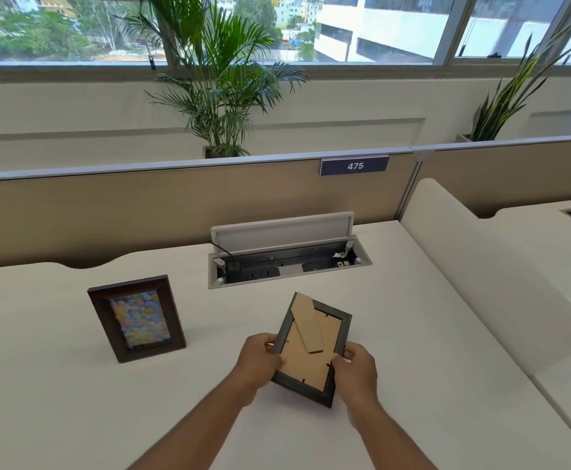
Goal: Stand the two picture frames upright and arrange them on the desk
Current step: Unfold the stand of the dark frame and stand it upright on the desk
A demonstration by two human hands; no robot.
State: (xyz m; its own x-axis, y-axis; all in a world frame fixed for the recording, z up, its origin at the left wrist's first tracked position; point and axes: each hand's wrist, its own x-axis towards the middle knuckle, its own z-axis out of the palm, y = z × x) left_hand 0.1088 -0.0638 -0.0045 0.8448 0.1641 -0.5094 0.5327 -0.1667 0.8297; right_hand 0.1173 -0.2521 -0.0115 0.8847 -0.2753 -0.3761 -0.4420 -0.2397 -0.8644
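A dark brown picture frame (137,318) with a pastel picture stands upright on the white desk (73,401), left of centre, facing me. Both hands hold a grey picture frame (311,362) just above the desk, its cardboard back towards me and its brown stand flap (306,325) lying against the back. My left hand (262,362) grips the frame's left edge. My right hand (357,368) grips its right edge. The frame is turned slightly clockwise.
An open cable box (287,262) with its lid raised is sunk into the desk behind the frames. A tan partition (175,212) with a "475" label (354,166) closes the back. A white curved divider (480,276) bounds the right side. Potted plants stand beyond.
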